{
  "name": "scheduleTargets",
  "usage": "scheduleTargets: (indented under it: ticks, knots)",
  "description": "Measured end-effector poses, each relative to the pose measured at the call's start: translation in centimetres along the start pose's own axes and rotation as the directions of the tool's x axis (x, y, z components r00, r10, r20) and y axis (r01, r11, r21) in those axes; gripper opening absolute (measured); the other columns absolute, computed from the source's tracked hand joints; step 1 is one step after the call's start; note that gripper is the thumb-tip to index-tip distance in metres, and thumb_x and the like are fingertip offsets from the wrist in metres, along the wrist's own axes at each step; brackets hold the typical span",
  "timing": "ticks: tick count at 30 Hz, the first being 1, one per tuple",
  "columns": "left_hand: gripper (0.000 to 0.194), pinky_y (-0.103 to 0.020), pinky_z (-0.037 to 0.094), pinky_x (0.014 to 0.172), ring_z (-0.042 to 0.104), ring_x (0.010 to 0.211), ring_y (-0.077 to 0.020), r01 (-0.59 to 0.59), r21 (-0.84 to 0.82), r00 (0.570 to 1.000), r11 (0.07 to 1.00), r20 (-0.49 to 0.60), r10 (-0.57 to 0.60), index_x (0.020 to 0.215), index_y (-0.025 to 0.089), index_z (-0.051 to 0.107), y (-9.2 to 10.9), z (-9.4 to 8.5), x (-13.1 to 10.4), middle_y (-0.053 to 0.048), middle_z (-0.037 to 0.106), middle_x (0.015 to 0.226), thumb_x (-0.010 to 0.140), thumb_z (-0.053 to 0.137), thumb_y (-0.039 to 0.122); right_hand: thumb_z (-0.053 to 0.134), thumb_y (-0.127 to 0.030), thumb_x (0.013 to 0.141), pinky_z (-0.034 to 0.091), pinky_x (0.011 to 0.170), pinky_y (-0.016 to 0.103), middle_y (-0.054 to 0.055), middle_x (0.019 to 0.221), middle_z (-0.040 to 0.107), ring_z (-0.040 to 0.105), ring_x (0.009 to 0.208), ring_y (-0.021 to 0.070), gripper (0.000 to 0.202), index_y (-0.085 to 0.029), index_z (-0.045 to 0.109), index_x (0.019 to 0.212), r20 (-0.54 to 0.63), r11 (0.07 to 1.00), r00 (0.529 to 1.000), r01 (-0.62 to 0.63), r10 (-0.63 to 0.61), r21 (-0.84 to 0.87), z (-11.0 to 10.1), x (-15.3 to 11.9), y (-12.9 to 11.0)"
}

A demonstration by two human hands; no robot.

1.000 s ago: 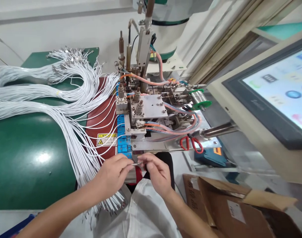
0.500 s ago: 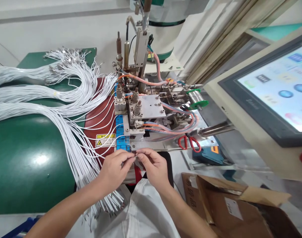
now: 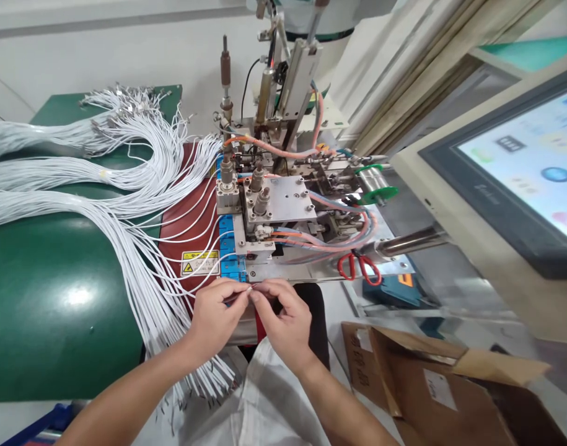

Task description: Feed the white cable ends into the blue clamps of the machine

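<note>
A broad green-topped worktable point(image 3: 41, 297) fills the left side of a workshop bench, bordering a metal-plated bench machine point(image 3: 283, 201) threaded with orange and clear tubing. Across the tabletop sweep long bundles of slim white cables point(image 3: 116, 238), some with metal-tipped ends heaped at the far corner, others spilling over the near edge beside the worker's left forearm. At right, a beige-framed touchscreen panel point(image 3: 520, 155) leans into view above an open brown cardboard box point(image 3: 417, 409).

At centre, the worker's bare hands meet in front of the machine. The left hand point(image 3: 218, 313) and the right hand point(image 3: 285, 319) come together at the fingertips, thumb and forefinger of each closed on a tiny pale piece point(image 3: 250, 289), mostly hidden by the fingers; its exact shape cannot be told.

Just beyond the hands stands a row of bright blue blocks point(image 3: 230, 267), several receiving single white cables. Smaller still are a green-flanged spool of silvery wire point(image 3: 372, 184), red-handled scissors point(image 3: 361, 266) on the machine's near edge, and a yellow-and-white warning label point(image 3: 199, 263).

The step in hand appears to be close fingertip work on the piece; the next move seems to call for a light, steady pinch and careful alignment.
</note>
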State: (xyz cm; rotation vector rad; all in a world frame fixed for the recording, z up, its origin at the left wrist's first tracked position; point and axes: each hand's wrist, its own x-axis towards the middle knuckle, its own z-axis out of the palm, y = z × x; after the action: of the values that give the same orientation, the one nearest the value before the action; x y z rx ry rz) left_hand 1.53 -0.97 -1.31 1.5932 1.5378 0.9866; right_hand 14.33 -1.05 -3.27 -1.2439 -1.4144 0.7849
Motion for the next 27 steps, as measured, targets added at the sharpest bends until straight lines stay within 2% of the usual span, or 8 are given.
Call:
scheduleTargets:
  ticks: [6,12,17,20,22,23,25,27]
  knots:
    - [0.012,-0.021,0.048,0.066,0.06,0.07,-0.0123,0.032,-0.014,0.999,0.999,-0.012,-0.032,0.076,0.017,0.068,-0.3,0.0,0.0,-0.002,0.066,0.073,0.075,0.056,0.015,0.056,-0.016,0.077,0.047,0.064,0.027,0.002,0.07,0.059,0.057,0.068,0.0138,0.007,-0.018,0.058,0.071,-0.029,0.999,1.0,0.001,-0.002,-0.052,0.6,0.2,-0.1]
    - [0.013,-0.024,0.048,0.071,0.06,0.075,-0.0133,0.019,-0.069,0.997,0.997,0.082,-0.013,0.078,0.018,0.066,-0.3,-0.3,0.4,-0.003,0.065,0.077,0.079,0.053,0.02,0.053,-0.017,0.078,0.046,0.063,0.026,0.002,0.069,0.058,0.056,0.067,0.0137,0.01,-0.018,0.056,0.069,-0.04,0.998,0.999,-0.015,0.012,-0.067,1.0,0.0,-0.2]
    - [0.011,-0.022,0.046,0.067,0.057,0.072,-0.0123,0.065,-0.092,0.997,0.994,0.044,-0.061,0.079,0.017,0.062,-0.4,-0.1,0.2,-0.002,0.061,0.077,0.081,0.051,0.021,0.05,-0.017,0.08,0.045,0.061,0.026,0.002,0.071,0.058,0.055,0.068,0.0138,0.01,-0.019,0.057,0.072,-0.066,0.999,0.997,-0.036,0.034,-0.03,1.2,0.2,-0.3]
    - [0.01,-0.022,0.044,0.065,0.055,0.069,-0.0117,0.021,0.017,0.994,1.0,0.103,-0.022,0.077,0.017,0.061,-0.1,-0.6,0.4,-0.001,0.06,0.074,0.08,0.051,0.018,0.05,-0.016,0.08,0.045,0.064,0.028,0.003,0.072,0.058,0.054,0.069,0.0147,0.01,-0.018,0.057,0.073,0.116,0.994,0.991,0.078,-0.069,-0.078,-0.1,1.4,-0.2]
    - [0.011,-0.022,0.041,0.063,0.054,0.066,-0.0114,-0.041,0.124,0.979,0.991,0.203,0.015,0.071,0.017,0.06,0.1,-1.1,0.7,0.001,0.058,0.07,0.077,0.051,0.014,0.05,-0.015,0.08,0.043,0.067,0.03,0.004,0.073,0.059,0.053,0.071,0.0159,0.011,-0.018,0.058,0.074,0.32,0.969,0.933,0.211,-0.162,-0.126,-1.0,2.1,-0.2]
    - [0.012,-0.022,0.04,0.062,0.053,0.064,-0.0111,-0.065,0.157,0.972,0.985,0.235,0.026,0.068,0.017,0.059,0.2,-1.2,0.7,0.001,0.057,0.068,0.076,0.051,0.013,0.05,-0.015,0.08,0.043,0.067,0.03,0.004,0.073,0.06,0.053,0.071,0.0162,0.011,-0.018,0.058,0.075,0.375,0.958,0.909,0.25,-0.182,-0.142,-1.4,2.3,-0.2]
    - [0.012,-0.021,0.039,0.059,0.051,0.062,-0.0105,-0.062,0.154,0.974,0.986,0.223,0.027,0.067,0.017,0.058,0.3,-1.2,0.8,0.002,0.055,0.065,0.075,0.051,0.012,0.049,-0.016,0.081,0.042,0.065,0.03,0.004,0.071,0.059,0.052,0.069,0.0157,0.012,-0.018,0.058,0.072,0.341,0.962,0.927,0.221,-0.157,-0.158,-1.4,2.3,-0.3]
    - [0.01,-0.02,0.04,0.058,0.051,0.061,-0.0099,-0.012,0.092,0.991,0.996,0.131,0.0,0.069,0.017,0.057,0.0,-0.8,0.5,0.002,0.055,0.065,0.076,0.052,0.014,0.049,-0.017,0.081,0.041,0.063,0.029,0.003,0.066,0.057,0.051,0.065,0.0146,0.015,-0.018,0.055,0.067,0.204,0.984,0.976,0.111,-0.081,-0.139,-0.9,1.9,-0.4]
